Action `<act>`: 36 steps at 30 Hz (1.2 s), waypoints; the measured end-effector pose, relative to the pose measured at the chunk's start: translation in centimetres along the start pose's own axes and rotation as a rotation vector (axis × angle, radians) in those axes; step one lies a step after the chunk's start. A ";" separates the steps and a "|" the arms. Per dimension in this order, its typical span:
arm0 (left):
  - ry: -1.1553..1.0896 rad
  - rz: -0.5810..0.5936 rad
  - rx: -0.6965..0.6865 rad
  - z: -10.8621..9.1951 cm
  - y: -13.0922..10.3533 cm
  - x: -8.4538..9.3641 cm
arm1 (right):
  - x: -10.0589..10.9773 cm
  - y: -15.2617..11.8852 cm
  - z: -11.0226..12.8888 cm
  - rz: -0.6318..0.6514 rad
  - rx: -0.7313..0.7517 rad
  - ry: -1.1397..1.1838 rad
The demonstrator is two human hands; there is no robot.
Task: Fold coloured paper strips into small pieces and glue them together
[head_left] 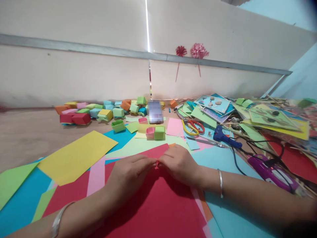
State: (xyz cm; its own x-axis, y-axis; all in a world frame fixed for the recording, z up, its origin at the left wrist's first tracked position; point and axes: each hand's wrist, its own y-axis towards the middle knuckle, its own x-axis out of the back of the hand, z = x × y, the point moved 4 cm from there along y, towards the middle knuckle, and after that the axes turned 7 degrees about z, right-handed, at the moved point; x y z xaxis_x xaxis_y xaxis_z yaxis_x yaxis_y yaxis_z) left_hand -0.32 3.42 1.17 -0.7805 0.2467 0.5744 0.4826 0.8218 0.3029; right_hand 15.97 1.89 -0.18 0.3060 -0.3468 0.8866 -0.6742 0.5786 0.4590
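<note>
My left hand [131,173] and my right hand [179,163] meet fingertip to fingertip above a large red paper sheet [158,205]. Between the pinched fingers shows a small bit of red paper [157,164]; the rest of it is hidden by my hands. Both hands are closed, thumbs against fingers. Just beyond them stand a small pink paper box [150,133] and a green paper box [159,133], side by side. Another green paper box [118,126] lies further left.
A yellow sheet [79,155] covers the left side. Folded paper boxes [81,118] are piled at the back left, near a phone [156,111]. On the right are scissors [192,127], a craft knife [210,142], a blue glue gun [226,136] and a purple power strip [271,172] with cords.
</note>
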 end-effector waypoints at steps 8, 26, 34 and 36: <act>0.150 -0.032 -0.052 -0.2 0.5 0.8 | 0.3 -0.5 -2.5 -0.045 -0.063 0.308; -0.079 -0.007 0.341 0.4 1.1 0.8 | 1.5 0.3 -4.0 -0.127 -0.549 0.810; 0.286 0.025 -0.232 -1.3 0.0 -0.1 | 2.1 0.4 0.1 -0.185 -0.169 0.587; 0.238 0.054 -0.266 -1.2 -0.3 -0.4 | 1.6 0.3 0.6 -0.153 -0.161 0.547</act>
State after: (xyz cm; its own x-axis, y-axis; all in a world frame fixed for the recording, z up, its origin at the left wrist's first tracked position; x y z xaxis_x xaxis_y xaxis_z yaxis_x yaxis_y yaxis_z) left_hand 0.32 2.40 1.78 -0.6516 0.1337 0.7467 0.6315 0.6409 0.4363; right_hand 15.90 1.07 1.32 0.7229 -0.0285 0.6903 -0.4974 0.6720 0.5487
